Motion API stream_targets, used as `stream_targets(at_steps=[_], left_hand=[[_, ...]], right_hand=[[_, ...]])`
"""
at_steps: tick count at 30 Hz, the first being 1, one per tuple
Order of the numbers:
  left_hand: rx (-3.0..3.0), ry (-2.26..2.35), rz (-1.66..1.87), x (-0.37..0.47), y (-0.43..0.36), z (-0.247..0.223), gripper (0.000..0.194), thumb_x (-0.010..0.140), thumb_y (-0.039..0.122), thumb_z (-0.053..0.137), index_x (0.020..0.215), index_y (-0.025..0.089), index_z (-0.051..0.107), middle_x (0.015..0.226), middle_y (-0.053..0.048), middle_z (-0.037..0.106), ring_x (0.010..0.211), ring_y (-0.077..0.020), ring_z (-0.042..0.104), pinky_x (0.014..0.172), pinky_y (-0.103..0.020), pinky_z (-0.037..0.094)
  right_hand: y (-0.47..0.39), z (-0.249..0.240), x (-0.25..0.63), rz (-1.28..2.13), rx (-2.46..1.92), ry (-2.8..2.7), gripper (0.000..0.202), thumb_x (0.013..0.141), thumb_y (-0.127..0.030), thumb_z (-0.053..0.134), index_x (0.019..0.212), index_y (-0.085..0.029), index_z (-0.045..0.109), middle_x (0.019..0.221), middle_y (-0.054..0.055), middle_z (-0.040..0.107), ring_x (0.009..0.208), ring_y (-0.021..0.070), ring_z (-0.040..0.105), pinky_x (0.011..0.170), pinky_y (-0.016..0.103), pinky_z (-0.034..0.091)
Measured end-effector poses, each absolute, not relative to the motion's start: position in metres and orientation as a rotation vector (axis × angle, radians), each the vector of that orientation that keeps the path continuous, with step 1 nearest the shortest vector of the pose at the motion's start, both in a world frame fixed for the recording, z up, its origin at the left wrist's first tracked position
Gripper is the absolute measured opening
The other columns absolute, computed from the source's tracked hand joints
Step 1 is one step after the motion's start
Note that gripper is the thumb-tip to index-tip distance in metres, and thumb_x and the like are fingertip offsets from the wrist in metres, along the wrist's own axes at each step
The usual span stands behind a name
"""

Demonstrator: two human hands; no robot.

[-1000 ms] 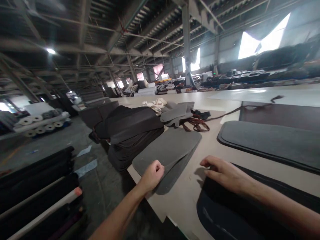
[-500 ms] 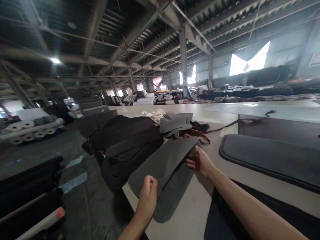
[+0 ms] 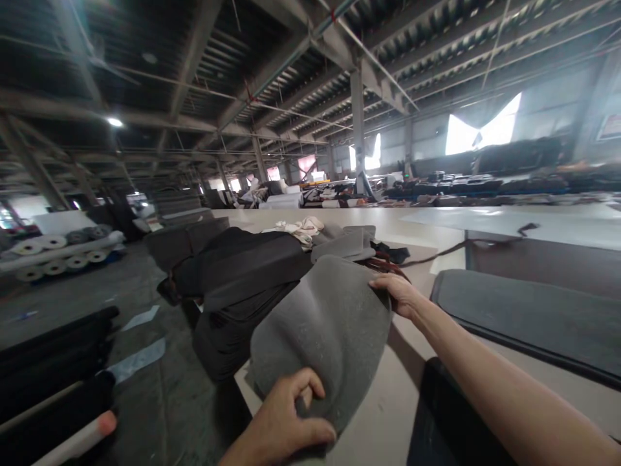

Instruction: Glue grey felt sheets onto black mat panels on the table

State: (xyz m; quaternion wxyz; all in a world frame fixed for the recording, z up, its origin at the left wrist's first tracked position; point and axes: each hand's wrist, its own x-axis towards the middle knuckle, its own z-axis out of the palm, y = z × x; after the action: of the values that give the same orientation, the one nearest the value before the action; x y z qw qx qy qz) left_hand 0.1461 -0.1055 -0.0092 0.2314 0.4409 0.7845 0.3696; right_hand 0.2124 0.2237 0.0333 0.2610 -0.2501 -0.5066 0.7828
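A grey sheet of mat material (image 3: 339, 323) with rounded corners is lifted and bowed over the near end of the table. My left hand (image 3: 279, 414) curls around its near edge, thumb and fingers closing on the material. At the far right edge, my right hand (image 3: 400, 294) pinches the same mat, with the fingers on top and the thumb out of sight. Part of another grey layer shows below its left edge. Just beyond lie grey offcuts (image 3: 339, 246) and brown strips (image 3: 383, 266).
Black fabric (image 3: 247, 265) is heaped left of the mat. A dark, edged mat (image 3: 524, 317) lies to the right on the pale table (image 3: 378, 401), near a black piece (image 3: 436, 414). Cream cloth (image 3: 303, 228) sits farther back. Dark rolls (image 3: 53, 362) stand at floor level on the left.
The upper grey mat, earlier folded up along its right side, now bulges toward me and covers the layer beneath. My left hand has shifted nearer and lower; my right hand has closed on the edge.
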Motion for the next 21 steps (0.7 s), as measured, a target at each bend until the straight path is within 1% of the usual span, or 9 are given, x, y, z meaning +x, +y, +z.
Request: stream_targets(at_steps=[2,4,7,9,12,14,17,19,21], left_hand=[[1.208,2.241,0.963,0.14,-0.116,-0.007,0.05,0.052,0.027,0.087,0.094,0.023,0.06,0.068,0.01,0.042,0.066,-0.0122,0.041,0.059,-0.024,0.028],[1.224,2.378,0.975,0.128,-0.124,-0.007,0.05,0.058,0.024,0.082,0.103,0.024,0.06,0.074,0.008,0.047,0.071,-0.0141,0.049,0.064,-0.024,0.034],[1.284,2.593,1.036,0.107,-0.135,-0.008,0.038,0.075,0.024,0.064,0.112,0.023,0.061,0.08,0.003,0.055,0.078,-0.0182,0.058,0.075,-0.028,0.042],[1.334,2.746,1.044,0.094,-0.142,-0.004,0.03,0.08,0.025,0.053,0.108,0.023,0.065,0.085,-0.001,0.06,0.083,-0.0204,0.061,0.079,-0.031,0.045],[1.381,3.03,0.843,0.081,-0.152,0.006,0.033,0.084,0.025,0.045,0.104,0.023,0.071,0.096,-0.007,0.062,0.095,-0.0244,0.063,0.084,-0.034,0.047],[1.349,3.189,0.552,0.08,-0.156,0.013,0.041,0.089,0.029,0.041,0.116,0.022,0.071,0.096,-0.009,0.062,0.091,-0.0269,0.065,0.078,-0.036,0.049],[1.293,3.255,0.245,0.085,-0.154,0.024,0.055,0.091,0.034,0.038,0.141,0.022,0.057,0.09,-0.011,0.066,0.072,-0.0298,0.066,0.063,-0.038,0.046],[1.245,3.242,0.245,0.093,-0.145,0.035,0.059,0.091,0.038,0.041,0.148,0.026,0.049,0.074,-0.009,0.066,0.059,-0.0308,0.063,0.059,-0.04,0.043],[1.156,3.204,0.563,0.103,-0.132,0.048,0.06,0.085,0.037,0.053,0.144,0.031,0.054,0.053,-0.003,0.057,0.046,-0.0284,0.056,0.06,-0.041,0.042]], right_hand=[[0.227,0.037,0.213,2.021,-0.689,-1.338,0.004,0.09,-0.017,0.066,0.091,-0.013,0.064,0.07,-0.002,0.064,0.056,0.0112,0.059,0.055,0.023,0.05],[0.227,0.041,0.216,1.95,-0.695,-1.3,0.007,0.092,-0.02,0.065,0.092,-0.013,0.064,0.07,-0.003,0.063,0.055,0.0096,0.057,0.054,0.021,0.05],[0.22,0.047,0.227,1.933,-0.656,-1.308,0.01,0.082,-0.018,0.073,0.088,-0.015,0.066,0.07,0.0,0.066,0.057,0.0115,0.059,0.054,0.021,0.05],[0.211,0.052,0.24,1.971,-0.605,-1.357,0.018,0.074,-0.016,0.078,0.088,-0.015,0.069,0.075,0.004,0.07,0.062,0.0137,0.063,0.056,0.022,0.052],[0.2,0.059,0.269,2.037,-0.548,-1.464,0.027,0.066,-0.016,0.082,0.091,-0.011,0.072,0.082,0.009,0.073,0.065,0.0161,0.065,0.056,0.023,0.052],[0.197,0.063,0.293,2.034,-0.549,-1.502,0.026,0.065,-0.017,0.082,0.089,-0.01,0.072,0.082,0.01,0.072,0.063,0.0156,0.063,0.054,0.023,0.05],[0.2,0.07,0.334,1.934,-0.626,-1.452,0.022,0.067,-0.02,0.08,0.087,-0.015,0.069,0.076,0.005,0.07,0.061,0.0156,0.062,0.052,0.023,0.049],[0.206,0.075,0.364,1.843,-0.702,-1.379,0.022,0.068,-0.023,0.077,0.086,-0.019,0.065,0.073,0.001,0.068,0.061,0.0172,0.062,0.051,0.025,0.05],[0.212,0.079,0.396,1.759,-0.77,-1.312,0.024,0.067,-0.024,0.076,0.086,-0.022,0.061,0.068,-0.002,0.065,0.057,0.0174,0.061,0.049,0.026,0.049]])
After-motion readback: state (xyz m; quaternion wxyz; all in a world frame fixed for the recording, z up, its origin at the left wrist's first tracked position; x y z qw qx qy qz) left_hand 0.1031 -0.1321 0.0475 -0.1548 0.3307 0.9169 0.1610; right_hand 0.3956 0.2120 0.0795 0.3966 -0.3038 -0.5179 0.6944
